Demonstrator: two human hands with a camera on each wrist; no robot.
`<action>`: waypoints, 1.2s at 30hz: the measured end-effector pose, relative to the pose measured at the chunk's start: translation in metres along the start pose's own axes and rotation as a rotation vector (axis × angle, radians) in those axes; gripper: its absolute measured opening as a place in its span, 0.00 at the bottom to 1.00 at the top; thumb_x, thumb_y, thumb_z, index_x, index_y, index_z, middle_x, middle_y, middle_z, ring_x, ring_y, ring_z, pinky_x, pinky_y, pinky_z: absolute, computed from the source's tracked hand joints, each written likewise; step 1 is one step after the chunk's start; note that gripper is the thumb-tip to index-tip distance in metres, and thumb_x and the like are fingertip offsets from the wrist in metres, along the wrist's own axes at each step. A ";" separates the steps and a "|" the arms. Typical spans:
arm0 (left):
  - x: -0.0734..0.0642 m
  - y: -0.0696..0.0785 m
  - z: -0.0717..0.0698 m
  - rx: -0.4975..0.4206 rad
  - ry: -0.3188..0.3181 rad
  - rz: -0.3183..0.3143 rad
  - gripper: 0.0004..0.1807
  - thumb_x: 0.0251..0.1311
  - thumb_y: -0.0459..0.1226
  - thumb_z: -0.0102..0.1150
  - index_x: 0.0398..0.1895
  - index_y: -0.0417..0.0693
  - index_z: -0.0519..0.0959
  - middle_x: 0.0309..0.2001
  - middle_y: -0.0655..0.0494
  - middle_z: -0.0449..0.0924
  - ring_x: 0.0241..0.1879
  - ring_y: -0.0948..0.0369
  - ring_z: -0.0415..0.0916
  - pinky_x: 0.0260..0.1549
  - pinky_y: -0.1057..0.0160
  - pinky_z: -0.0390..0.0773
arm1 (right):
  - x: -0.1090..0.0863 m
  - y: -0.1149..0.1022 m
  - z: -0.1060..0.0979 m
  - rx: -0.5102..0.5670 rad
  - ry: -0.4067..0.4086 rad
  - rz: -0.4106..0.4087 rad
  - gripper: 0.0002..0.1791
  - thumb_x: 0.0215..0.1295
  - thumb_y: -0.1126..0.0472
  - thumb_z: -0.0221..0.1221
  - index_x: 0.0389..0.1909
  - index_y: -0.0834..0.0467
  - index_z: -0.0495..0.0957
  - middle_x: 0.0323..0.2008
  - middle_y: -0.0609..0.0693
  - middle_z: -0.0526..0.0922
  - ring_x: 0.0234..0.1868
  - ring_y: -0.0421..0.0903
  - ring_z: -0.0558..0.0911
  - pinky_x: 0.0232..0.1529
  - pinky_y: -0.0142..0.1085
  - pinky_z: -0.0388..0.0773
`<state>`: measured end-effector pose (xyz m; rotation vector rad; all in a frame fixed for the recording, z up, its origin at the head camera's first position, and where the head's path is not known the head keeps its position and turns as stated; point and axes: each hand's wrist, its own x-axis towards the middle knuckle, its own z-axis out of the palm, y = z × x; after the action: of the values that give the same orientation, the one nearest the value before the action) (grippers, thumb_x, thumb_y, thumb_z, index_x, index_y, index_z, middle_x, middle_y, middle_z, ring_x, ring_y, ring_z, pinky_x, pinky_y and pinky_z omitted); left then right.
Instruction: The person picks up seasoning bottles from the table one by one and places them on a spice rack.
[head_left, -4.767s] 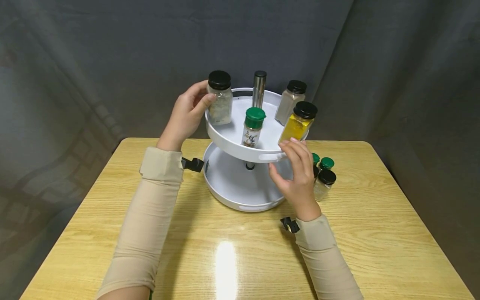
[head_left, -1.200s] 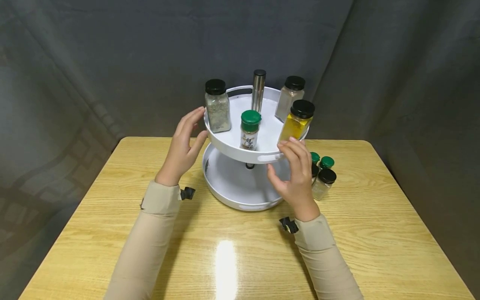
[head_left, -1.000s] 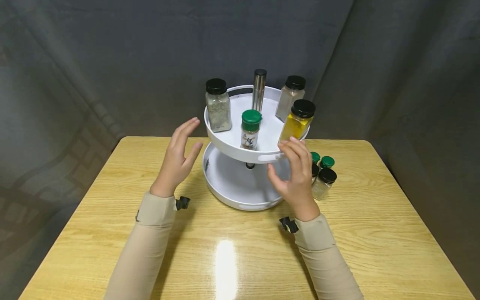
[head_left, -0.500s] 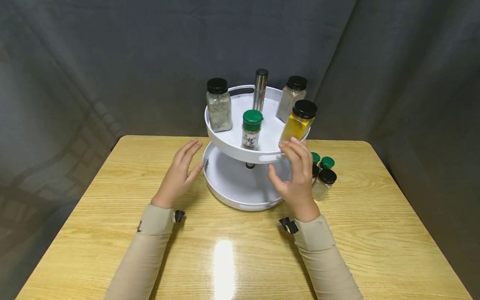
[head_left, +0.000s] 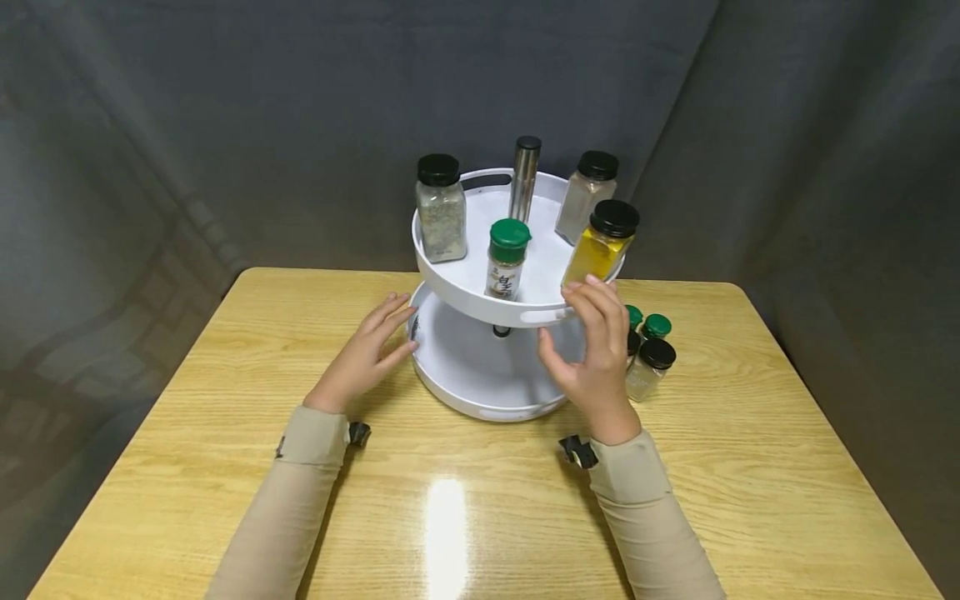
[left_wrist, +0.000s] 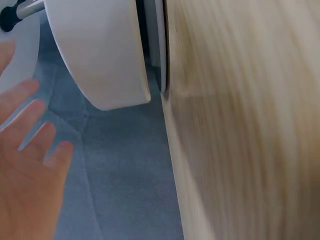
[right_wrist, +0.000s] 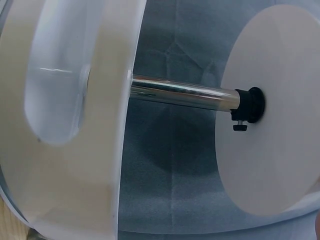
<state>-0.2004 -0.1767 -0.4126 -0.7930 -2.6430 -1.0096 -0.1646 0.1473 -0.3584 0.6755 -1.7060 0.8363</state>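
A white two-tier turntable (head_left: 457,282) stands on the table around a metal post (head_left: 524,179). My right hand (head_left: 600,362) grips the front right rim of its upper tray, fingers over the edge and thumb below. Just above those fingers sits a black-lidded jar of yellow spice (head_left: 597,257). My left hand (head_left: 360,358) is low on the left, fingers spread, fingertips right at the lower tray's rim (left_wrist: 95,60). On the upper tray also stand a black-lidded jar of pale flakes (head_left: 442,221), a green-capped spice bottle (head_left: 504,267) and a jar of greyish powder (head_left: 583,204).
Several spice jars stand close together on the table right of the turntable, among them a black-lidded jar (head_left: 651,371) and a green-capped bottle (head_left: 657,326). A dark curtain (head_left: 300,125) hangs behind the wooden table (head_left: 750,467). The lower tray (head_left: 480,358) sits beneath the upper one.
My left hand has let go of the jar of pale flakes, which now stands on the upper tray, and has come down beside the lower tray. My right hand stays at the upper rim.
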 end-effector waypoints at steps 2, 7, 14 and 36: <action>0.001 0.000 0.000 -0.002 -0.047 -0.010 0.31 0.72 0.42 0.60 0.75 0.44 0.66 0.79 0.49 0.55 0.80 0.49 0.42 0.76 0.44 0.51 | -0.001 0.000 0.000 0.000 0.002 0.003 0.24 0.55 0.62 0.65 0.53 0.65 0.77 0.52 0.63 0.78 0.63 0.61 0.73 0.72 0.59 0.62; 0.002 0.001 0.001 0.001 -0.114 0.004 0.32 0.71 0.43 0.61 0.75 0.44 0.67 0.78 0.48 0.56 0.79 0.48 0.45 0.76 0.44 0.52 | -0.003 0.000 -0.001 -0.002 0.003 0.007 0.23 0.55 0.62 0.64 0.53 0.66 0.77 0.52 0.63 0.78 0.63 0.61 0.73 0.72 0.59 0.61; 0.007 0.002 0.001 0.022 -0.176 0.022 0.32 0.72 0.45 0.61 0.75 0.45 0.67 0.78 0.48 0.56 0.79 0.49 0.47 0.74 0.45 0.57 | -0.003 0.001 -0.001 0.000 0.025 0.003 0.25 0.52 0.64 0.65 0.53 0.66 0.77 0.52 0.63 0.78 0.63 0.61 0.73 0.72 0.59 0.62; 0.008 -0.013 -0.009 0.009 -0.230 0.039 0.32 0.71 0.45 0.62 0.73 0.44 0.68 0.76 0.47 0.59 0.76 0.47 0.55 0.73 0.45 0.60 | -0.001 -0.001 0.001 0.007 0.004 0.008 0.24 0.55 0.62 0.64 0.53 0.65 0.77 0.53 0.62 0.78 0.64 0.61 0.73 0.72 0.60 0.61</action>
<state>-0.2141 -0.1873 -0.4099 -1.0113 -2.8065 -0.9476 -0.1640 0.1455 -0.3589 0.6723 -1.7040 0.8494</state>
